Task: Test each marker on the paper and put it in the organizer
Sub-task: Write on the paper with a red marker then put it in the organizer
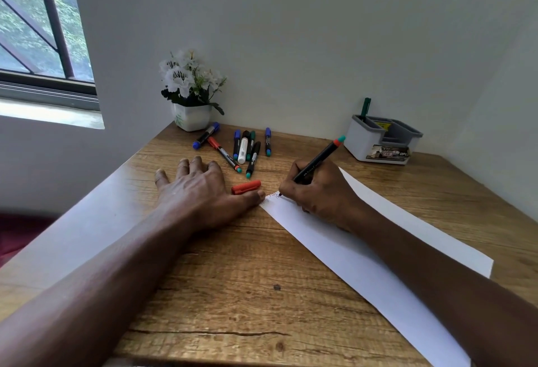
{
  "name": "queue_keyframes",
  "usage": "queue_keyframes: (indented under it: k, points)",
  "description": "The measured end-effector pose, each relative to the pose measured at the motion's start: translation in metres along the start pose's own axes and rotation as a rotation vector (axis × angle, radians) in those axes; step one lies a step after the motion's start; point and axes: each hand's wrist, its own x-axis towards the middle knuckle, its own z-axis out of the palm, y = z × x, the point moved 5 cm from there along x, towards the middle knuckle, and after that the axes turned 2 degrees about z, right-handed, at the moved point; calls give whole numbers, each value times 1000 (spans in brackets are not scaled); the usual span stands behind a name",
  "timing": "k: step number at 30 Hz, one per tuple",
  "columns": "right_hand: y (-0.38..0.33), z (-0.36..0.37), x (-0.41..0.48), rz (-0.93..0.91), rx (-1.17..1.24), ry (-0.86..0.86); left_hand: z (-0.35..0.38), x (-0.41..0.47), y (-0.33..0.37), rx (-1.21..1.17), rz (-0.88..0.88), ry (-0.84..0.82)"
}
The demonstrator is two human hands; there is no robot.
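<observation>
Our tabletop is holding the paper, where our right hand is gripping the red marker, scribbling. Our left hand is lying flat, empty; bumping the red cap could roll it off.

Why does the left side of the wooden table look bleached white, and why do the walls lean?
Head view: daylight from the barred window glares off the brown wooden table along its left edge, hiding the grain. Same head view: the wide-angle lens tilts the walls and stretches both forearms; the right hand and its black orange-ended marker look fairly sharp.
</observation>
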Motion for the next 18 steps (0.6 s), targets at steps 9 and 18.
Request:
queue_keyframes:
  k: [9,18]
  points:
    - [1,0,1,-5,-17,19,0,0,0,0,-3,2]
    - [1,-4,-2,35,24,48,-1,-1,1,0,-3,3]
